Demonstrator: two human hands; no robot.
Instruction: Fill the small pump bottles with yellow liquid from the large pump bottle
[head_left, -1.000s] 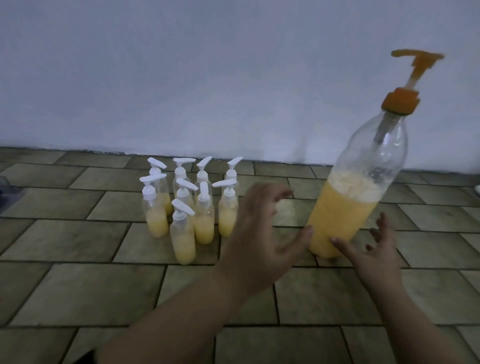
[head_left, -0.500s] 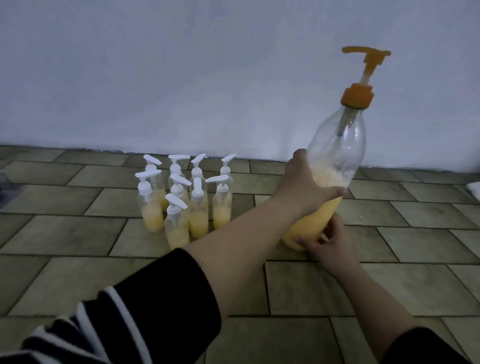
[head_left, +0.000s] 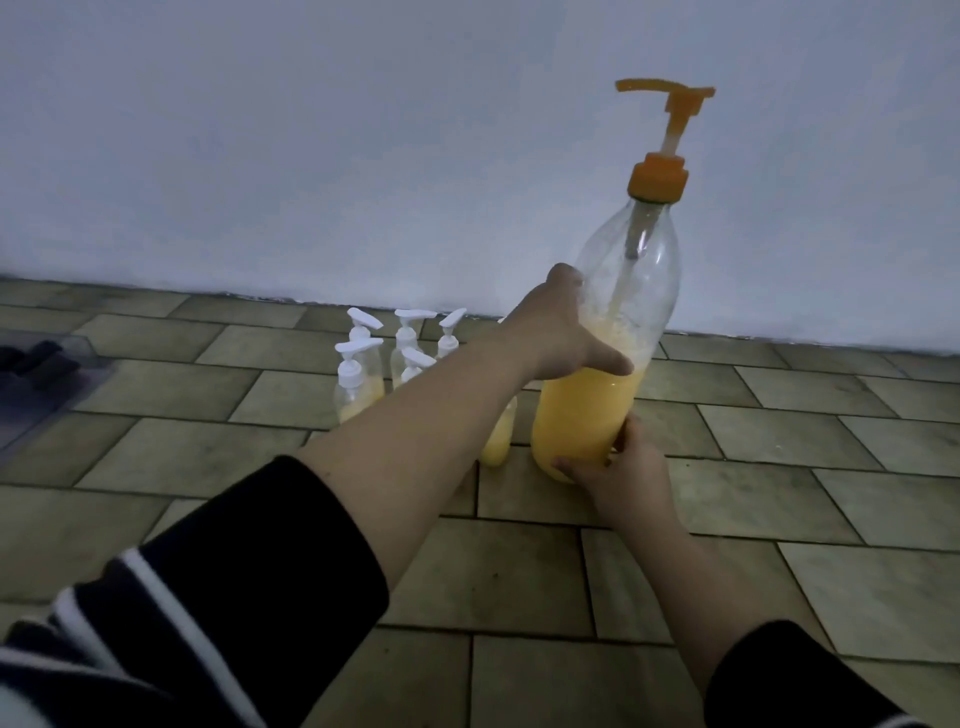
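Both hands grip the large pump bottle: left hand mid-body, right hand at its base. Small pump bottles cluster just left of it.

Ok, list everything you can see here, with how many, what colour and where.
large pump bottle: one, clear with yellow liquid and an orange pump, upright on the floor, right of centre.
small pump bottles: at least six visible, clear with yellow liquid and white pumps, clustered left of the large bottle, partly hidden by the forearm.
floor: olive-brown tiles.
wall: pale, behind everything.
dark object: one, far left edge, unclear what.
left hand: grip round the large bottle's middle.
right hand: grip at its base.
sleeves: dark, white stripes.
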